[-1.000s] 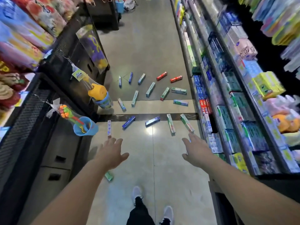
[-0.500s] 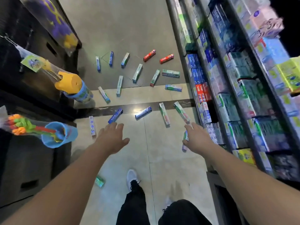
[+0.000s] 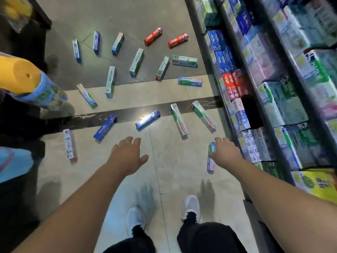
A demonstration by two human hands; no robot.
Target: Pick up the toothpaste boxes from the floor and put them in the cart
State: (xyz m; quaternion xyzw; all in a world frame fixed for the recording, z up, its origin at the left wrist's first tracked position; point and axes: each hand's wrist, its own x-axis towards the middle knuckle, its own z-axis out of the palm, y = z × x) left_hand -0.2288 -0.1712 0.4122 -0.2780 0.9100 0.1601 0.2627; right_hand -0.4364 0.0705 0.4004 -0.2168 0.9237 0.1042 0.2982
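So I'm standing in this shop aisle watching someone who's only just getting going on the pickup. Toothpaste boxes are lying all over the floor (image 3: 182, 170), fanned out ahead of the white sneakers (image 3: 190, 205), and I'm not seeing any cart from here, so it looks to me like nothing's been dropped in yet.

The right hand (image 3: 225, 152) is reaching down next to the bottom shelf (image 3: 255, 143), and it's sitting right over the top end of the nearest box (image 3: 210, 161), the pale one lying lengthwise just beside the shelving. The fingers are curving around that end, but honestly I can't tell whether they're actually closing on it or just touching. It's lying flat on the tile, so my guess is the next move is getting a proper pinch across its narrow sides and lifting.

The left hand (image 3: 127, 152) is hanging out in front with fingers spread and relaxed, holding nothing and touching nothing. The closest candidates for it are the blue box (image 3: 104, 129) on the dark stripe and the shiny blue box (image 3: 147, 119) just ahead, both still a reach away. The two hands are well apart from each other. After the grab, they're going to need to find the cart, wherever it is.
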